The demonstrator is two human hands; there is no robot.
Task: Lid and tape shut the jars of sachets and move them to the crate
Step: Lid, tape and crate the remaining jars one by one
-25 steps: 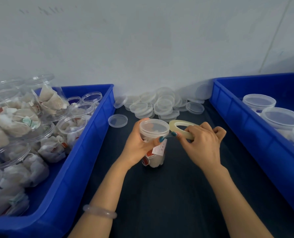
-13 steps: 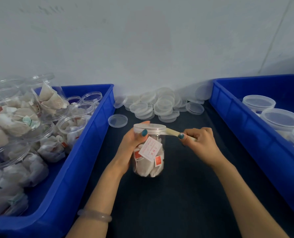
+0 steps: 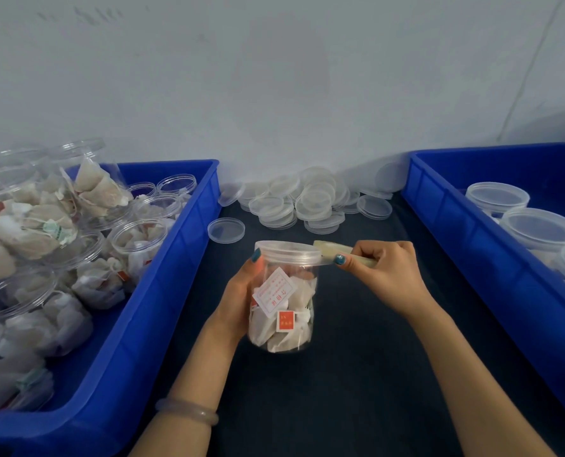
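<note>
A clear jar of sachets point(image 3: 284, 311) stands upright on the dark table, its clear lid point(image 3: 287, 252) on top. My left hand point(image 3: 241, 298) grips the jar from its left side, thumb near the lid's rim. My right hand point(image 3: 383, 275) holds a yellowish roll of tape point(image 3: 337, 250) just right of the lid, and a strip of tape runs from the roll to the lid's edge. Lidded jars point(image 3: 538, 229) stand in the blue crate point(image 3: 472, 245) on the right.
A blue crate point(image 3: 162, 291) on the left holds several open jars of sachets point(image 3: 136, 245). A heap of loose clear lids point(image 3: 307, 202) lies at the back by the wall, with one single lid point(image 3: 226, 229) nearer. Dark tabletop point(image 3: 340, 390) lies between the crates.
The jar went from tilted towards me to upright on the table. My right hand pulled the tape roll away to the right, then moved back close to the lid's edge.
</note>
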